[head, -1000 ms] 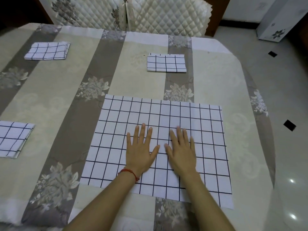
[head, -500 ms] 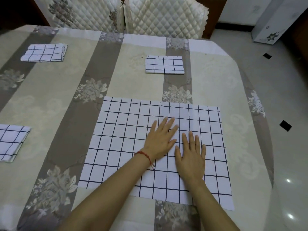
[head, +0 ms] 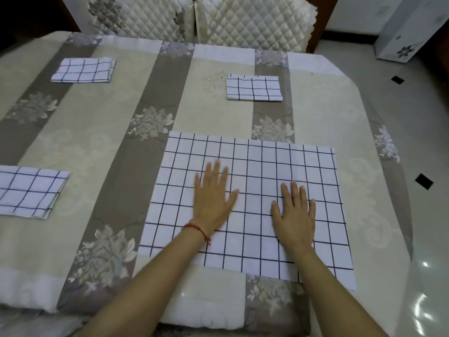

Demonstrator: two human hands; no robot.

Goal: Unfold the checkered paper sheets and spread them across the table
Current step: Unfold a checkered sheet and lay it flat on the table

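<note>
1. Spread apart since half a second ago: left hand [head: 213, 198] slid out toward the left half of the unfolded checkered sheet [head: 262, 166], right hand [head: 295, 215] stayed on the right half.
2. Both palms down, flat on the sheet, fingers extended and slightly fanned, gripping nothing.
3. Left forearm angled in from the table's near edge, red string bracelet [head: 196, 229] at the wrist; right forearm entering from the near right.
4. Lying open and flat near the near right corner of the table [head: 97, 147], on a striped floral tablecloth.
5. Three folded checkered sheets unopened: one by the far left corner [head: 83, 70], one at the far edge right of centre [head: 254, 88], one at the left edge [head: 29, 190].
6. Quilted chair backs [head: 243, 20] beyond the far edge.
</note>
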